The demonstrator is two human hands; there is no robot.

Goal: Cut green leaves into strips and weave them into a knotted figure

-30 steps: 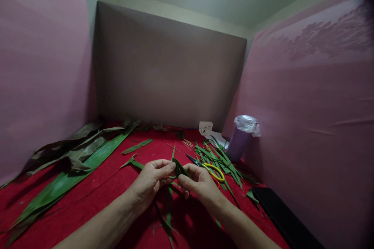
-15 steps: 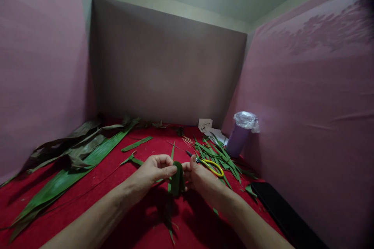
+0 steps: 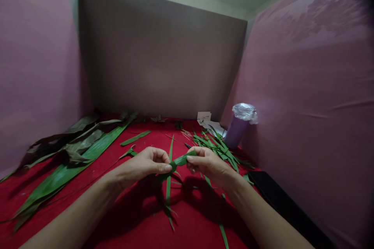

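Observation:
My left hand [image 3: 146, 163] and my right hand [image 3: 207, 163] meet above the middle of the red cloth [image 3: 131, 210], both pinching one narrow green leaf strip [image 3: 179, 160]. The strip is folded and runs slantwise between my fingertips, left end lower. A long thin green leaf blade [image 3: 168, 183] lies on the cloth under my hands, pointing away from me.
Large green and dried brown leaves [image 3: 67, 155] lie along the left side. A heap of cut green strips [image 3: 216, 146] sits beyond my right hand. A purple cup [image 3: 238, 128] with a plastic cover stands at the right wall, a black flat object [image 3: 280, 202] lies nearer.
The folded strip, held upright half a second ago, is now stretched slantwise between my two hands. My right hand has come to cover the yellow-handled scissors. The view has tilted down a little.

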